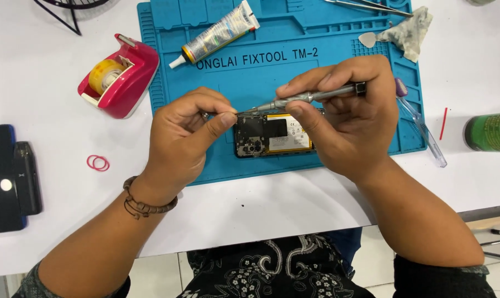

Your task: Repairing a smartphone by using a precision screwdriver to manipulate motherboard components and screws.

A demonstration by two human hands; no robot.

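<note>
Blue mat [338,66]: silicone work mat lying on the white table [51,60], carrying the opened phone at its lower middle.
Phone [272,135]: back cover off, flat on the mat between the two hands; yellow-edged battery label at its 3 o'clock half, camera cluster at its 7 o'clock corner.
Left hand [186,138]: thumb and forefinger pressed together in a pinch at the phone's 10 o'clock corner; whether a small part sits between them cannot be told. A braided brown bracelet [145,204] circles the wrist.
Right hand [349,118]: fingers closed around a grey precision screwdriver [316,95], thumb under the shaft, forefinger on top.
Screwdriver: lies nearly level, tip pointing to 9 o'clock and meeting the phone's top edge just beside the left thumb.
Glue tube [217,34]: at 12 o'clock of the phone, on the mat, white nozzle pointing to 8 o'clock.
Tape dispenser [120,77]: pink, with a yellow roll, on the table at 10 o'clock of the left hand.
Rubber bands [98,163]: two red loops, touching, at 9 o'clock of the left hand.
Toothbrush [421,124]: clear handle, purple head, at 3 o'clock of the right hand, across the mat's edge.
Cloth [410,33]: crumpled, whitish, at the mat's 1 o'clock corner.
Green can [490,132]: on its side at the table's 3 o'clock edge.
</note>
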